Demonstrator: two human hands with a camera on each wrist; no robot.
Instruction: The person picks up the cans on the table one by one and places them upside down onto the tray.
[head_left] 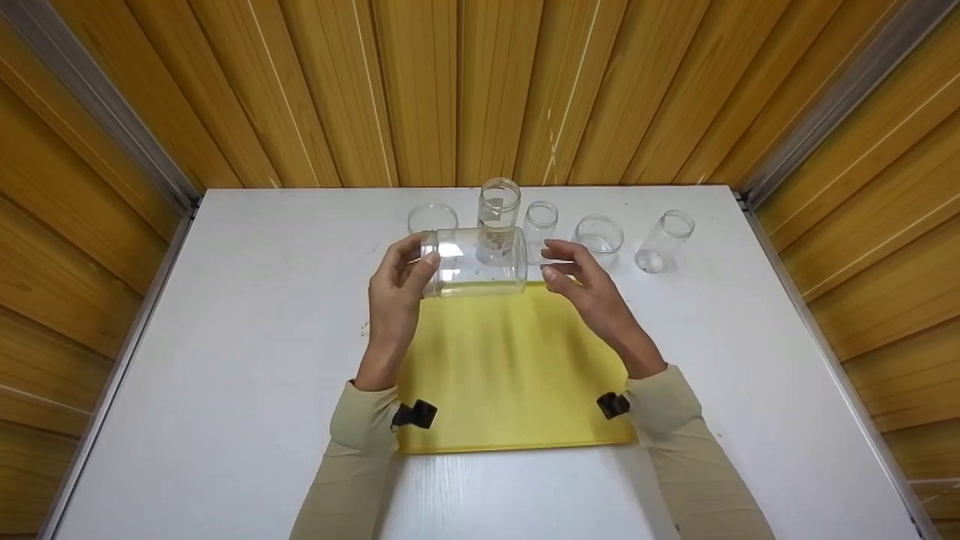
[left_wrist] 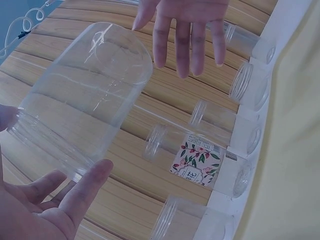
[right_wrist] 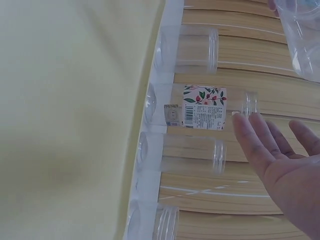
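A large clear plastic jar lies sideways in the air above the yellow mat. My left hand grips it by the threaded mouth, thumb on the near side. In the left wrist view the jar shows no label, and its rounded base points toward the other hand. My right hand is held off the base end, fingers extended and apart from the jar. Seen from the right wrist, that hand holds nothing and its fingers overlap the view of a jar with a floral label.
Behind the hands stand a tall jar, a slimmer jar, a low wide jar, another wide jar, and a slim jar at the right. All are on the white table, before a wood-patterned wall.
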